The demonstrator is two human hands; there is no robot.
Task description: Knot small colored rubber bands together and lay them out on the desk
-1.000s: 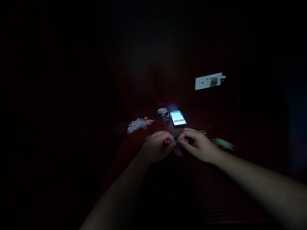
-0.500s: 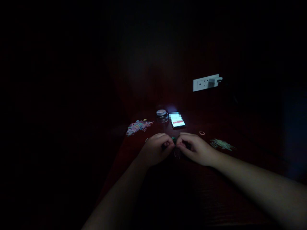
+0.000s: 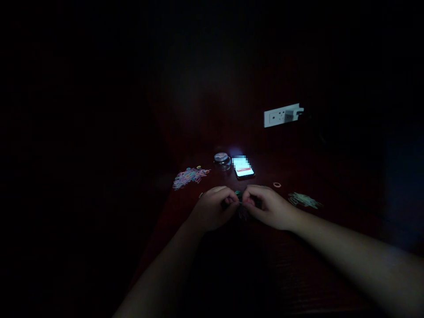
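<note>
My left hand (image 3: pixel 215 205) and my right hand (image 3: pixel 266 206) meet over the dark red table, thumb and fingers of each pinched together. Between the fingertips runs a short pale strand, a small rubber band (image 3: pixel 240 202) held from both sides. Just behind the fingertips lies something green (image 3: pixel 238 193), partly hidden by the hands. Below them a few dim pinkish bands (image 3: pixel 243 214) rest on the wood. A heap of multicoloured rubber bands (image 3: pixel 188 178) is to the left, and a pile of pale green bands (image 3: pixel 304 200) lies beyond my right wrist.
A small lidded glass jar (image 3: pixel 221 162) stands behind my hands, beside a lit phone (image 3: pixel 244 168). One orange-pink band (image 3: pixel 277 185) lies alone on the right. A white wall socket (image 3: pixel 281 115) with a plug is at the back. The surroundings are very dark.
My fingertips have drawn slightly apart, and the pale strand between them now shows. The whole view has shifted a little; the objects on the table look otherwise unmoved.
</note>
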